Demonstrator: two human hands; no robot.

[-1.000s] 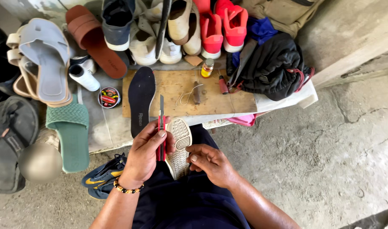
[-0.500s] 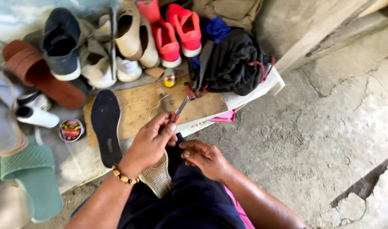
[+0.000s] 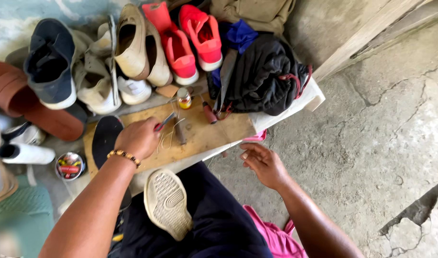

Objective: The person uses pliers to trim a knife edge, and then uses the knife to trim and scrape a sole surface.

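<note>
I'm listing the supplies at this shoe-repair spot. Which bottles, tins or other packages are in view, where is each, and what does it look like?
Small bottle: upright at the board's back edge, below the red shoes; yellowish, pale cap.
Round tin: open on the ground left of the black insole; silvery rim, red and yellow contents.
White bottle: lying on its side at far left; white body, dark cap.
No signs or screens are visible.
</note>
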